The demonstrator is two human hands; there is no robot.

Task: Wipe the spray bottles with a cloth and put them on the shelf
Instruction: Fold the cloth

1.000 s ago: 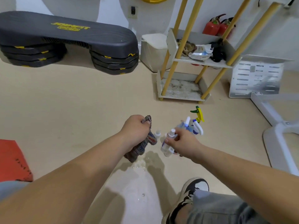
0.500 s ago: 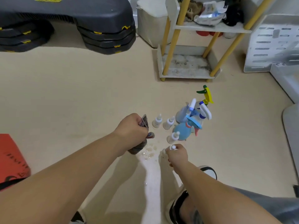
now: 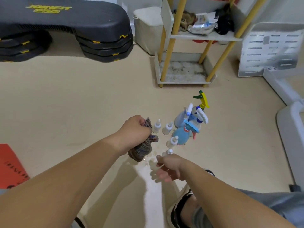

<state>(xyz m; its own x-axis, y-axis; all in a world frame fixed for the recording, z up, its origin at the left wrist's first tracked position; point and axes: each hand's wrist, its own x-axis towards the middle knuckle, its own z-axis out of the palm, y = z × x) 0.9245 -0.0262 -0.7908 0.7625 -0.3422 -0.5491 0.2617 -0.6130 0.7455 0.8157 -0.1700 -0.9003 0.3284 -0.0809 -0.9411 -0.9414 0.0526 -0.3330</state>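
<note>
Four small white bottles (image 3: 167,128) stand on the beige floor (image 3: 82,104) at the frame's centre. They are just beside a cluster of larger spray bottles (image 3: 180,136) — a round blue one in front, others with white, blue and yellow-green triggers behind. The left hand (image 3: 136,130) grips a bunched striped cloth (image 3: 141,149), which hangs from the fist just left of the small bottles. The right hand (image 3: 168,167) sits lower, fingers loosely spread and blurred, gripping nothing I can make out — the nearest small bottle's cap shows just above it. Water drops (image 3: 148,159) glisten between the hands. The yellow-poled shelf (image 3: 181,83) stands at upper right, well apart from the bottles; a black step platform (image 3: 65,18) fills the upper left.
</note>
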